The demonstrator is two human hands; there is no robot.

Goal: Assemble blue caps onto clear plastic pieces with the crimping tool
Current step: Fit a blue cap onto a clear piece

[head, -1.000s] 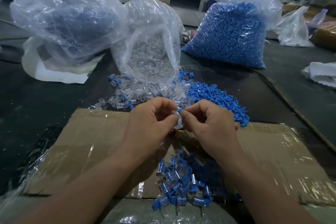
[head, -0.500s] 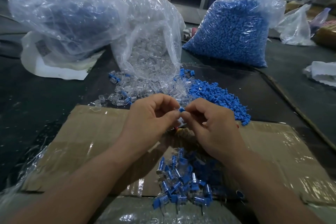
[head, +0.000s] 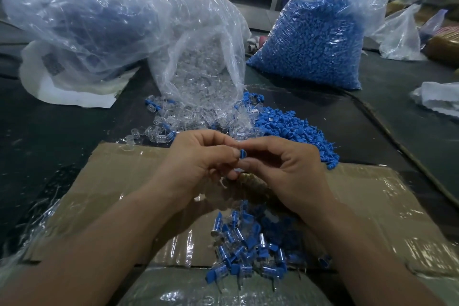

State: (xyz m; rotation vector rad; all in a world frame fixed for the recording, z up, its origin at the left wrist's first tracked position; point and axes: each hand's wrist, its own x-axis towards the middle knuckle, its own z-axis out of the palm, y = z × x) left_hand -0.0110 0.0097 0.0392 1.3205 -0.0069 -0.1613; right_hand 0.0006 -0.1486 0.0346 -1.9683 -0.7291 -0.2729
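Blue caps (head: 295,129), clear plastic pieces (head: 198,119), brown cardboard (head: 119,181), dark table (head: 49,136).

No legible text; only a blurred dark print on the white sack (head: 74,94).

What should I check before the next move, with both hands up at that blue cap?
1. Blue cap gripped: ok, left hand and right hand pinch it between their fingertips.
2. Clear piece seated under the cap: cannot tell, fingers hide it.
3. Crimping tool within reach: cannot tell, none in view.
4. Loose blue caps stocked: ok, the pile lies beyond the right hand.
5. Clear pieces stocked: ok, spilled from the open bag.
6. Drop spot: ok, finished pile lies on the cardboard below the hands.
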